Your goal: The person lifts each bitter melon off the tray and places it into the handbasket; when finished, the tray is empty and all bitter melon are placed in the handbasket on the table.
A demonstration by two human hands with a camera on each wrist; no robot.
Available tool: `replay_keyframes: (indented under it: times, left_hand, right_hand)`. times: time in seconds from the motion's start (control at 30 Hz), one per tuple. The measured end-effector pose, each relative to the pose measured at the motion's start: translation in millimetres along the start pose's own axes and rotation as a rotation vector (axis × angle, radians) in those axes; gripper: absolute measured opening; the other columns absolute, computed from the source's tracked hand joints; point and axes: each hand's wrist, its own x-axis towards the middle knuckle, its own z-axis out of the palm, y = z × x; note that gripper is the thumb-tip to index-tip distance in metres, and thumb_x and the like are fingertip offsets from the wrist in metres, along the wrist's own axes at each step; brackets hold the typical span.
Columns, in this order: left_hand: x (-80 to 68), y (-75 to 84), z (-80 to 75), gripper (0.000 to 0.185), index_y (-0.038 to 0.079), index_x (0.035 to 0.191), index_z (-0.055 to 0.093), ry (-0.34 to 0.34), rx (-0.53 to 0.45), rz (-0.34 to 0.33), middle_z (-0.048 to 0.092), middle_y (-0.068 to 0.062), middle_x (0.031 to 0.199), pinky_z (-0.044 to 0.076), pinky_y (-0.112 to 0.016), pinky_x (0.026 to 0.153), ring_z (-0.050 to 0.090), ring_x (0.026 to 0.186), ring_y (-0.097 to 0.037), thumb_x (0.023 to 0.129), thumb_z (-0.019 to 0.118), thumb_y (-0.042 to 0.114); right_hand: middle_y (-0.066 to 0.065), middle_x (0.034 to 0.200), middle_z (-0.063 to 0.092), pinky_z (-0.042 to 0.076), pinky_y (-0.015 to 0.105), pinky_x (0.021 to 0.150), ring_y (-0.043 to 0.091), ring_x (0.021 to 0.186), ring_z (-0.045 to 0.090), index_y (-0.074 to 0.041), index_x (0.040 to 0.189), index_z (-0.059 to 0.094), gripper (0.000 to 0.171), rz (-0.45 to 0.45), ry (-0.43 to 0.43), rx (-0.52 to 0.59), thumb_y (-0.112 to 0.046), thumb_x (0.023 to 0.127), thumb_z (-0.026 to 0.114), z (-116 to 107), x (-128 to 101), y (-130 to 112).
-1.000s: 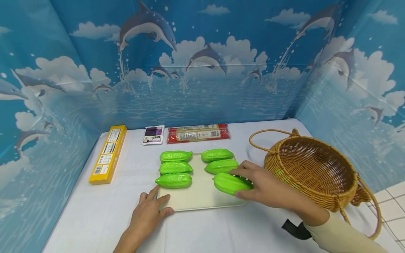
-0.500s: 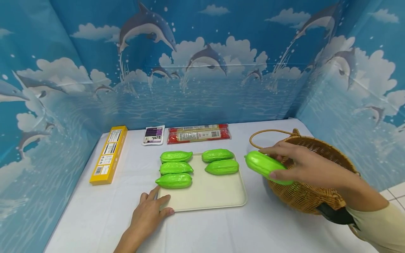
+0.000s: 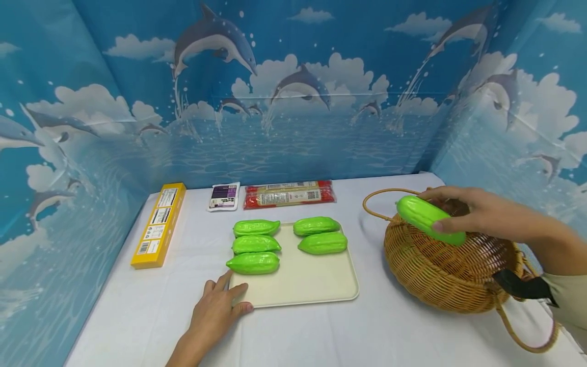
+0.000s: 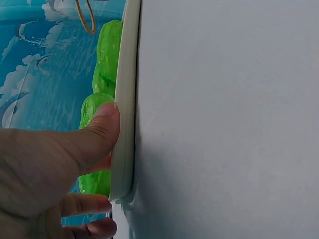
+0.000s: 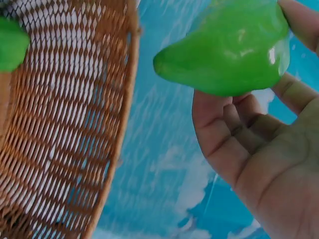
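My right hand (image 3: 441, 210) grips a glossy green gourd (image 3: 419, 214) from above and holds it over the open mouth of a woven wicker basket (image 3: 440, 275). The right wrist view shows the gourd (image 5: 229, 50) held between thumb and fingers beside the basket wall (image 5: 65, 129), with another green piece (image 5: 10, 42) inside the basket. Several more green gourds (image 3: 254, 244) lie in two rows on a cream tray (image 3: 302, 285). My left hand (image 3: 231, 295) rests flat on the table, its thumb (image 4: 97, 137) pressed against the tray rim (image 4: 125, 89) at the front left corner.
A long yellow box (image 3: 158, 224) lies at the table's left. A small purple-labelled packet (image 3: 223, 196) and a long red packet (image 3: 288, 193) lie behind the tray. Dolphin-print backdrop walls close the table on three sides. The basket's loop handles stick out at back and front right.
My right hand lifted the green gourd off the tray's front right and carried it rightward and up, over the basket. The left hand has stayed on the tray corner.
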Motion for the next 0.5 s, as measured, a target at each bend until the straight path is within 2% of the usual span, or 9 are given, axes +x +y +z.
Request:
replay_keyframes:
  times: [0.13,0.3,0.4,0.5]
  left_hand:
    - [0.3,0.6,-0.1,0.055,0.017,0.124,0.075,-0.003,0.0,0.002,0.049,-0.02,0.151,0.047,-0.035,0.068,0.046,0.098,-0.023,0.079,0.08,0.048]
    - [0.2,0.7,-0.2,0.055,0.017,0.124,0.075,0.006,0.007,0.007,0.05,-0.02,0.15,0.047,-0.036,0.069,0.046,0.098,-0.024,0.078,0.08,0.047]
    - [0.2,0.6,-0.2,0.055,0.016,0.123,0.075,0.009,0.006,0.008,0.05,-0.02,0.149,0.047,-0.035,0.069,0.046,0.097,-0.024,0.078,0.081,0.047]
    - [0.3,0.6,-0.2,0.055,0.017,0.123,0.075,0.007,0.005,0.007,0.05,-0.02,0.15,0.047,-0.035,0.068,0.046,0.097,-0.024,0.078,0.08,0.047]
  right_hand:
    - [0.018,0.138,0.054,0.053,0.033,0.069,0.01,0.1,0.056,-0.012,0.153,0.042,0.061,0.017,-0.033,-0.032,-0.026,0.1,0.067,-12,2,20]
    - [0.02,0.143,0.05,0.052,0.039,0.072,0.02,0.108,0.055,-0.012,0.158,0.035,0.066,0.026,-0.088,-0.052,-0.026,0.1,0.065,-24,7,43]
    - [0.021,0.141,0.05,0.051,0.043,0.074,0.027,0.11,0.055,-0.009,0.158,0.033,0.068,0.039,-0.148,-0.028,-0.026,0.101,0.064,-29,12,54]
    - [0.019,0.134,0.053,0.051,0.044,0.075,0.026,0.106,0.056,-0.006,0.158,0.033,0.069,0.071,-0.221,0.007,-0.028,0.1,0.063,-32,18,64]
